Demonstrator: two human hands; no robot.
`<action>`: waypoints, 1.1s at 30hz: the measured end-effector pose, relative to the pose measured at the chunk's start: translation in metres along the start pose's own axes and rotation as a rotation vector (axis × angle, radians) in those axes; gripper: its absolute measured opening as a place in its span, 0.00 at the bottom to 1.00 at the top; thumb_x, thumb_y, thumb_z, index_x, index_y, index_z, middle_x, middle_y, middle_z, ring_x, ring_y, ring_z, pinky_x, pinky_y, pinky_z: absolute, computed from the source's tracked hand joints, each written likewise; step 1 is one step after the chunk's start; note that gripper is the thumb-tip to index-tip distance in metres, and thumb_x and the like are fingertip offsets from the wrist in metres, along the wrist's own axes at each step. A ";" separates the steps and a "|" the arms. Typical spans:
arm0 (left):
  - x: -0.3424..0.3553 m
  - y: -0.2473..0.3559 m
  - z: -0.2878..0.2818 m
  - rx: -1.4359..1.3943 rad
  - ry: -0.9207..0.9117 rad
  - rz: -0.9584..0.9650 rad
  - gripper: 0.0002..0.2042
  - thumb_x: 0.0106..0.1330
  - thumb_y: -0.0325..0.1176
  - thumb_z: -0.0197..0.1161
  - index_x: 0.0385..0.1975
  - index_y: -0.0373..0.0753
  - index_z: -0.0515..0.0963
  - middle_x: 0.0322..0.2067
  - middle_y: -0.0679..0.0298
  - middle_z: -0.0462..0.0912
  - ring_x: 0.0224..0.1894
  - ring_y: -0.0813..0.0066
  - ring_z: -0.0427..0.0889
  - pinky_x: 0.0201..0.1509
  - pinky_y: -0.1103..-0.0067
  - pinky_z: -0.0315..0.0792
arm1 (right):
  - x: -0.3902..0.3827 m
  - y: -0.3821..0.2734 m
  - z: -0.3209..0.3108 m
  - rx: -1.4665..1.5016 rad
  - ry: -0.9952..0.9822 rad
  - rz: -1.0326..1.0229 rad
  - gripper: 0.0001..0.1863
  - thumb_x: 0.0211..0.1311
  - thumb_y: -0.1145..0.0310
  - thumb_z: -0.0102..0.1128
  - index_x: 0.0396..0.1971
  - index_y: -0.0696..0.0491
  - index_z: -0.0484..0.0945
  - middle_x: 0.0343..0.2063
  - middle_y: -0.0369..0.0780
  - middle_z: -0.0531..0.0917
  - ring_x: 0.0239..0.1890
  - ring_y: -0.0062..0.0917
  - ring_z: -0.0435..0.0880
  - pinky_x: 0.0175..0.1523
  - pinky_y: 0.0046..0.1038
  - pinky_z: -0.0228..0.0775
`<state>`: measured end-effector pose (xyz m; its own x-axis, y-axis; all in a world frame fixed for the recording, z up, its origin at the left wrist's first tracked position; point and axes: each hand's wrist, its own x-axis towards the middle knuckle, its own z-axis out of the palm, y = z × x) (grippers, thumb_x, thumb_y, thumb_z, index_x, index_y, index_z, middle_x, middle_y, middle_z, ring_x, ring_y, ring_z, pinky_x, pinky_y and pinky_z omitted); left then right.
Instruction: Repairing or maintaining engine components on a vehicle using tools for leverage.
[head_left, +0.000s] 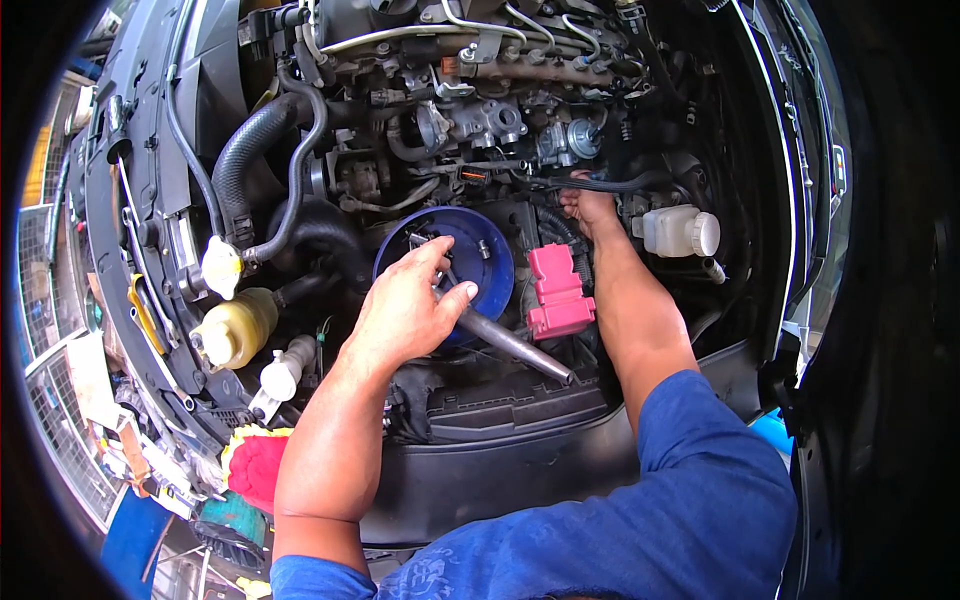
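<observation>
My left hand (405,305) is over the near-left rim of a round blue bowl (505,262) set in the engine bay, thumb and forefinger apart. Just under the thumb, a grey metal bar (515,346) slants from the bowl toward the near right. A small metal socket-like piece (484,249) is in the bowl, with dark metal pieces partly covered by my fingers. Deeper in, my right hand (590,207) reaches below a black hose (610,184), its fingers curled together. What those fingers hold, if anything, is hidden.
A red plastic cover (560,292) stands between my forearms. A white reservoir (680,232) is right of my right wrist. At the left are a yellowish reservoir (235,328) and a thick black hose (250,160). Tools, including a yellow-handled one (143,312), lie along the left edge.
</observation>
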<state>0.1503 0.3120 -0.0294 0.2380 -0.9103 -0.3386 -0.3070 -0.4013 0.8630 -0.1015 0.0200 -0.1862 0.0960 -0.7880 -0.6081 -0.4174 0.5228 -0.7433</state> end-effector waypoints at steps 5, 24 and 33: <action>-0.002 -0.003 -0.001 0.019 0.008 0.003 0.29 0.59 0.35 0.70 0.60 0.31 0.70 0.45 0.49 0.83 0.45 0.58 0.84 0.50 0.68 0.77 | 0.008 -0.001 0.017 0.085 0.238 0.037 0.16 0.66 0.57 0.61 0.46 0.51 0.72 0.18 0.36 0.78 0.15 0.19 0.74 0.19 0.18 0.65; 0.001 -0.006 -0.002 0.033 0.013 -0.003 0.29 0.58 0.35 0.71 0.59 0.30 0.71 0.45 0.48 0.83 0.45 0.56 0.85 0.50 0.68 0.78 | 0.032 0.007 0.041 0.306 -0.077 0.315 0.34 0.62 0.32 0.55 0.39 0.54 0.78 0.28 0.42 0.84 0.25 0.33 0.84 0.33 0.37 0.78; -0.012 -0.018 0.002 0.111 0.022 0.094 0.31 0.61 0.44 0.68 0.60 0.31 0.71 0.49 0.47 0.82 0.49 0.52 0.83 0.55 0.67 0.76 | 0.016 0.020 0.057 -0.510 -0.029 -0.236 0.13 0.56 0.63 0.73 0.30 0.56 0.80 0.31 0.35 0.83 0.37 0.25 0.79 0.47 0.28 0.70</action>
<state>0.1512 0.3296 -0.0417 0.2228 -0.9426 -0.2486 -0.4286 -0.3238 0.8435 -0.0570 0.0363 -0.2260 0.2619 -0.8514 -0.4545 -0.7647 0.1042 -0.6359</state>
